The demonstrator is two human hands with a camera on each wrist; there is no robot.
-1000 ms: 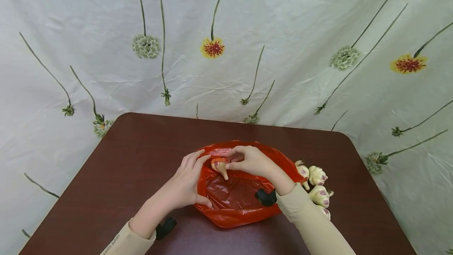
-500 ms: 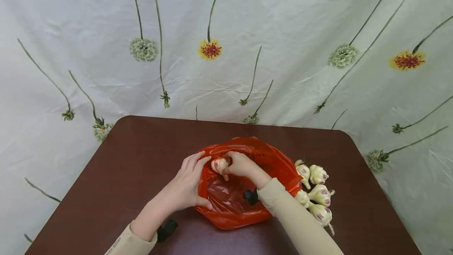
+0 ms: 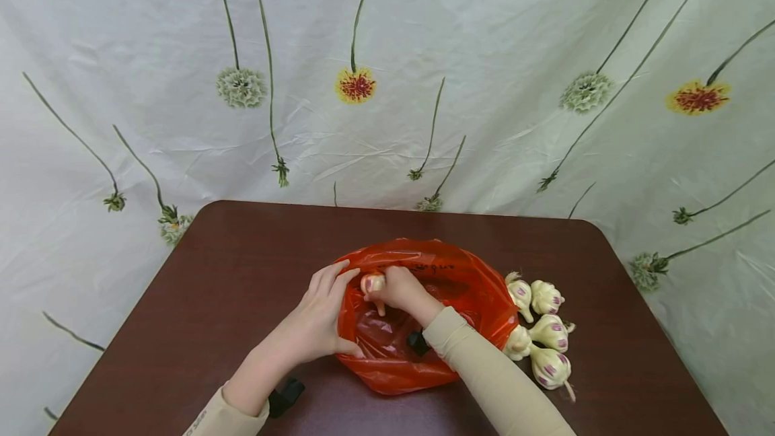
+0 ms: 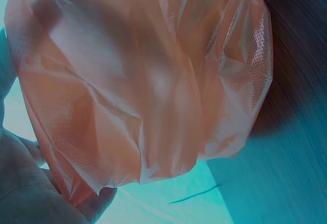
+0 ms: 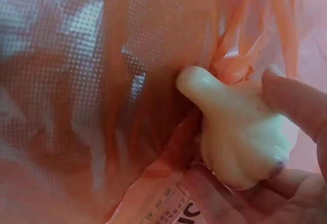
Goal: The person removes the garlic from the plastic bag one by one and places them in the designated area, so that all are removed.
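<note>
A red plastic bag [image 3: 396,381] lies on the table with its mouth wide. My left hand [image 3: 311,321] grips its left rim, thumb near the front and fingers at the back; the left wrist view shows the bag's thin wall [image 4: 153,101] beside that hand. Inside the mouth, my right hand [image 3: 404,291] holds a garlic bulb [image 3: 372,284] with purple marks. Thumb and fingers sit on either side of this bulb [image 5: 245,132] in the right wrist view, its stem pointing away from the palm. The bottom of the bag is partly hidden by my right forearm.
Several garlic bulbs [image 3: 551,332] lie on the table right of the bag, one of them [image 3: 517,342] touching or nearly touching its side. The dark brown table [image 3: 254,247] ends at a flowered cloth [image 3: 387,133] behind.
My right hand has moved a little down and left into the bag with the garlic bulb. Its forearm has shifted left, uncovering more bulbs on the table. The left hand stays on the rim.
</note>
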